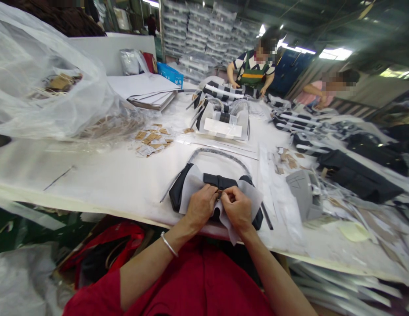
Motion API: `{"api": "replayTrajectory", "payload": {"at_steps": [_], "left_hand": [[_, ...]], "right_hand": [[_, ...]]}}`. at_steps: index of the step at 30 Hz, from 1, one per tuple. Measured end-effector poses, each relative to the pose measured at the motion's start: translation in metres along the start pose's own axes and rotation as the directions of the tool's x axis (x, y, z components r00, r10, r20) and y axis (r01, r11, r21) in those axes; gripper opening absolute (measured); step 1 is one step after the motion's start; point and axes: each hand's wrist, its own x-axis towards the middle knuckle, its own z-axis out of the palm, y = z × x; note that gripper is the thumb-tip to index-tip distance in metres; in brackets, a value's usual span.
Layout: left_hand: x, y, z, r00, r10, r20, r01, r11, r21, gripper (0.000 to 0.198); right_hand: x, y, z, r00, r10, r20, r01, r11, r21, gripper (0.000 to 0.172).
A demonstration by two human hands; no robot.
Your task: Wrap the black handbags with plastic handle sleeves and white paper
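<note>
A black handbag lies at the table's front edge, its wrapped handle arching away behind it. White tissue paper is spread over the bag's front, under a black strap flap. My left hand and my right hand meet at the middle of the bag, fingers pinched around the small gold-coloured clasp at the flap. The fingertips partly hide the clasp.
Brown paper tags lie behind to the left, near a large clear plastic bag. Another wrapped bag stands further back. A grey piece and black bags are at right. Two people work across the table.
</note>
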Motion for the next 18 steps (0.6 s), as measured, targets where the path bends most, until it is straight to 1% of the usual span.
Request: {"api": "replayTrajectory", "payload": {"at_steps": [3,6,10,15,18], "left_hand": [[0.0008,0.0005,-0.0010,1.000,-0.013,-0.007,0.013,1.000,-0.017,0.017],[0.0014,0.0019,-0.0024,0.999,-0.032,-0.011,0.032,0.998,-0.051,0.016],[0.0013,0.0025,-0.0028,0.999,-0.039,-0.020,0.038,0.996,-0.081,0.016],[0.0019,0.0016,-0.0033,0.999,-0.039,-0.013,0.038,0.995,-0.094,0.017],[0.0021,0.0018,-0.0037,0.999,-0.037,-0.003,0.036,0.996,-0.082,0.018]], "right_hand": [[-0.0006,0.0004,0.0006,1.000,-0.023,-0.002,0.023,0.999,-0.045,0.012],[-0.0007,0.0000,0.0004,1.000,-0.020,0.011,0.020,0.998,-0.062,0.012],[-0.0003,-0.0015,-0.0010,0.999,0.017,0.033,-0.016,1.000,-0.021,0.014],[-0.0013,-0.0038,-0.0024,0.993,0.108,0.049,-0.111,0.993,0.050,0.019],[-0.0020,-0.0041,-0.0034,0.993,0.109,0.051,-0.112,0.992,0.062,0.021]]}}
